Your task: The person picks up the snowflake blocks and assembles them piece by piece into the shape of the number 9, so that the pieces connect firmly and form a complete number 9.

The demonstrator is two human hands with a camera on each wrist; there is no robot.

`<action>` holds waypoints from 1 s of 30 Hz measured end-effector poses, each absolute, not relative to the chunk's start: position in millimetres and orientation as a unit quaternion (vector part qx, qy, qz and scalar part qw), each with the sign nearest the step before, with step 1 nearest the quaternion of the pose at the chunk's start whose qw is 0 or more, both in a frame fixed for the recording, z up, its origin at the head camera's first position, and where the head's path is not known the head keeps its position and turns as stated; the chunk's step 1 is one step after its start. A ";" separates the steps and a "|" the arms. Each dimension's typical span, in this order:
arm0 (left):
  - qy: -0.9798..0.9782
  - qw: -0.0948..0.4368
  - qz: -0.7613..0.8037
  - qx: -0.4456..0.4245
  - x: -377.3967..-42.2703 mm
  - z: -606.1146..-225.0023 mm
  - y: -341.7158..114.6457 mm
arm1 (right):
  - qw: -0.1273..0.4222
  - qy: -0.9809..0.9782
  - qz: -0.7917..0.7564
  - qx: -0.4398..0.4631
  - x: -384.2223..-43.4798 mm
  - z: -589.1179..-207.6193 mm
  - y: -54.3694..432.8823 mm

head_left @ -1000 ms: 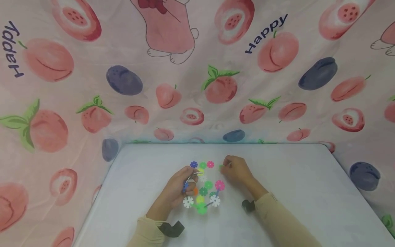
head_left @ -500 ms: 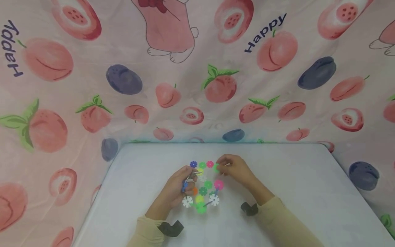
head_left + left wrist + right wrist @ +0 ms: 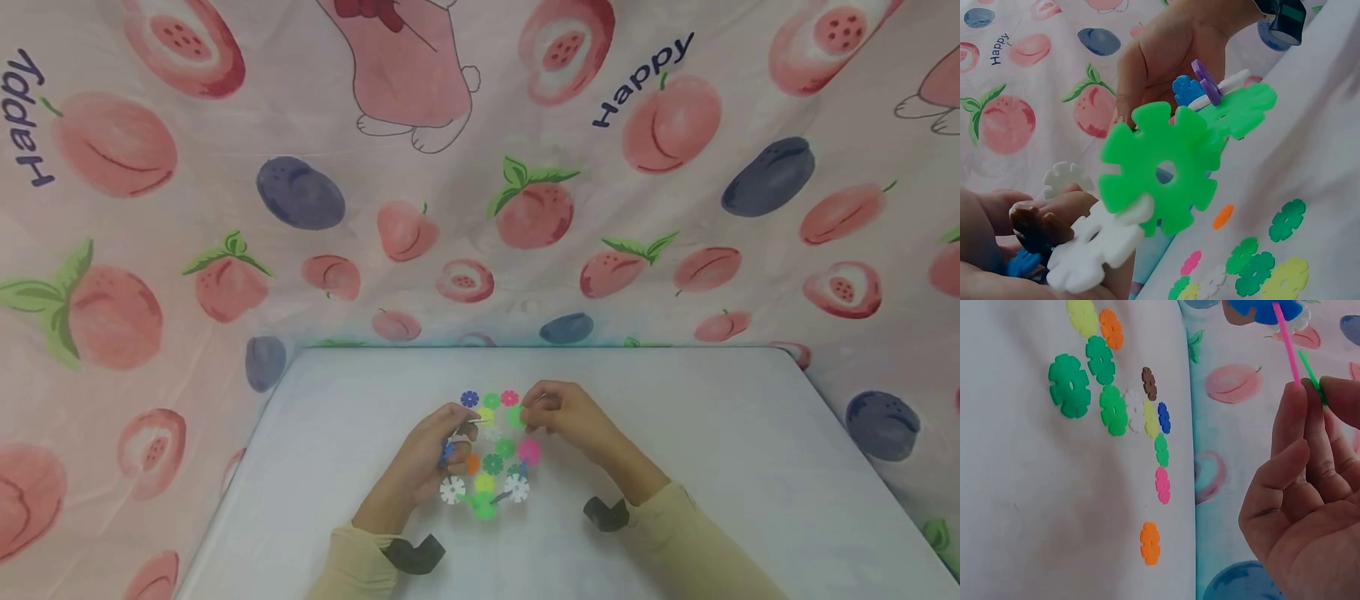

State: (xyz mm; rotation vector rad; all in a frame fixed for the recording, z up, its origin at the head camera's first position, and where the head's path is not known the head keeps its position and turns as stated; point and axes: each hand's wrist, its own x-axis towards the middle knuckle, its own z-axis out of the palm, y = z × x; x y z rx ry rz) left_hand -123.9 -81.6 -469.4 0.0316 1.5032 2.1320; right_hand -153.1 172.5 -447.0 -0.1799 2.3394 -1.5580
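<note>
Right hand pinching green disc; head view broadside, right-wrist edge-on

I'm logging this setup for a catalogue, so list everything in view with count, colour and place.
Table: 1, white, beneath the hands
Cloth: 1, pink with printed fruit, behind and beside the table
Loose discs: at least 12; two each yellow, orange, green, dark green; one each white, brown, blue, pink; on the table
Joined discs: exact count unclear; green, white, pink, blue, purple included; in the left hand
Held disc: 1, bright green, in the right hand
Wrist attachments: 2, dark, one per wrist
Sleeves: 2, beige, on the forearms
Hands: 2, bare, above the table
</note>
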 end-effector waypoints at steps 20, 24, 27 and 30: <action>0.539 0.268 0.798 0.014 -125.1 -470.3 -82.1 | 0.184 0.809 -0.552 -0.081 -146.3 -440.1 163.7; 0.539 0.272 0.797 0.013 -125.5 -469.8 -82.1 | 0.181 0.807 -0.556 -0.079 -144.2 -437.9 160.1; 0.540 0.274 0.796 0.013 -126.0 -470.1 -81.7 | 0.178 0.803 -0.564 -0.072 -142.9 -436.8 157.4; 0.544 0.273 0.793 0.017 -125.9 -470.4 -81.3 | 0.175 0.801 -0.569 -0.061 -142.1 -436.6 155.4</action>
